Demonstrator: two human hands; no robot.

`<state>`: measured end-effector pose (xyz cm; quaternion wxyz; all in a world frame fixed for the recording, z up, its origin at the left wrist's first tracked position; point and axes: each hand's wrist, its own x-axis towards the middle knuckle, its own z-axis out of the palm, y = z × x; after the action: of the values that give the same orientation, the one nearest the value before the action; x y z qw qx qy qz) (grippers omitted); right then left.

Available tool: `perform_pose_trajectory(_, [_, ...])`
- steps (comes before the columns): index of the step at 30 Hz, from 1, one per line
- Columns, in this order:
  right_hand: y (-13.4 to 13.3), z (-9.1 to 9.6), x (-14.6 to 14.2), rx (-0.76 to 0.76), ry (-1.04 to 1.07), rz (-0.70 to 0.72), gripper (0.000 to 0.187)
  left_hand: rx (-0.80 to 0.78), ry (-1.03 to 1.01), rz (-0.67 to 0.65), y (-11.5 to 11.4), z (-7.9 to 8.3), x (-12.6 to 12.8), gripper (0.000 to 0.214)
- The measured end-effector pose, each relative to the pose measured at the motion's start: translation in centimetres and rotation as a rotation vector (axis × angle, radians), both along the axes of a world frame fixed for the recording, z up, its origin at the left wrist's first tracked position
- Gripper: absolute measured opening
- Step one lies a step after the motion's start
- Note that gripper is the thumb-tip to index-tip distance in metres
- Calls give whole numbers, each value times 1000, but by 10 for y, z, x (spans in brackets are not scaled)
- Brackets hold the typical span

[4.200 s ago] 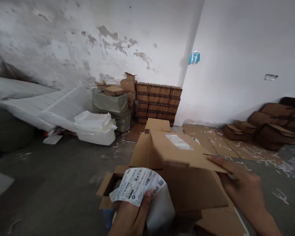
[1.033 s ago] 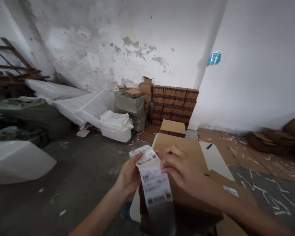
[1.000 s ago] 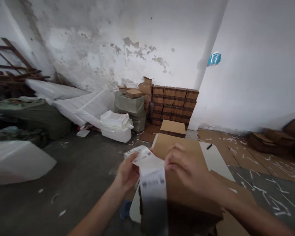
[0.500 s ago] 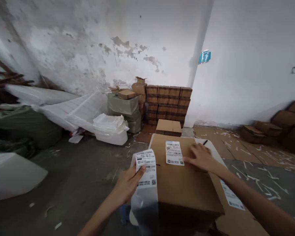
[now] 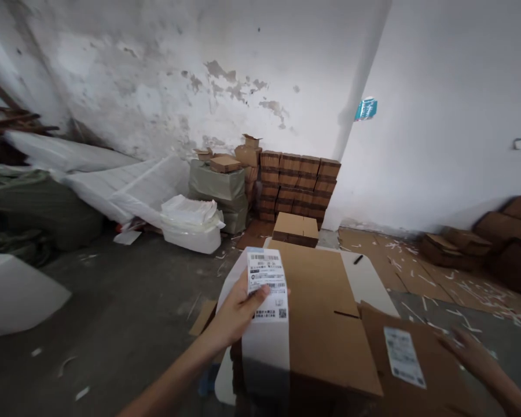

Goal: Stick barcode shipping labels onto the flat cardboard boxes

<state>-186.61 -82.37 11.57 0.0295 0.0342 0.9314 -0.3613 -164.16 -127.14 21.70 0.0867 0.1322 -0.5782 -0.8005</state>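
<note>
My left hand (image 5: 237,313) is closed on a strip of printed shipping labels (image 5: 267,281); the strip's white backing hangs down over the near left edge of a plain cardboard box (image 5: 321,324) right in front of me. To the lower right lies another cardboard box (image 5: 421,382) with a white label (image 5: 403,356) stuck on top. My right hand (image 5: 469,353) rests on that box's right side, fingers stretched out flat, slightly blurred. The boxes sit on a white table (image 5: 369,281).
A black pen (image 5: 358,259) lies on the table behind the boxes. A small cardboard box (image 5: 295,227) and a stacked wall of brown cartons (image 5: 299,185) stand beyond. White foam sheets and bags (image 5: 191,223) lie left; flattened cartons (image 5: 469,243) and paper scraps cover the floor right.
Half a second ago my right hand pressed a label on the box in front. Now that box top is bare, and my right hand lies on a labelled box at lower right.
</note>
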Motion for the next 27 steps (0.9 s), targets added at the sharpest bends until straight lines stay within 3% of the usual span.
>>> perform_pose_trajectory(1, [-34,17,11,-40,7,6,38,-18,6,-31,4,3,0,64])
perform_pose_trajectory(2, [-73,39,25,-147,24,133,46,-63,11,-70,8,7,0,57])
perform_pose_trajectory(4, [-156,85,58,-327,10,494,67,-221,27,-152,14,13,0,38])
perform_pose_trajectory(6, [-223,123,86,-373,5,792,71,-404,56,-195,16,16,2,27])
perform_pose_trajectory(8, [-265,141,105,-387,78,958,47,-467,75,-209,14,18,6,26])
perform_pose_trajectory(9, [-278,143,111,-390,139,974,32,-397,70,-212,12,17,8,28])
perform_pose_trajectory(11, [-291,137,120,-375,255,959,15,-81,17,-190,7,16,11,35])
perform_pose_trajectory(13, [-295,130,128,-316,341,1007,15,268,-87,-63,3,15,10,38])
perform_pose_trajectory(16, [-293,135,136,-239,461,1163,12,529,-210,146,-11,10,1,33])
perform_pose_trajectory(19, [-288,155,121,-398,481,1080,16,587,-159,330,-41,-4,-5,31])
perform_pose_trajectory(21, [-288,160,96,-544,445,884,19,558,-116,493,-63,-17,-5,29])
perform_pose_trajectory(22, [-291,157,82,-524,424,782,22,529,-109,547,-70,-22,-4,27])
perform_pose_trajectory(24, [-298,140,56,-296,358,663,30,476,-129,567,-75,-30,0,21])
perform_pose_trajectory(27, [-304,104,40,67,261,671,45,348,-208,318,-60,-30,8,15])
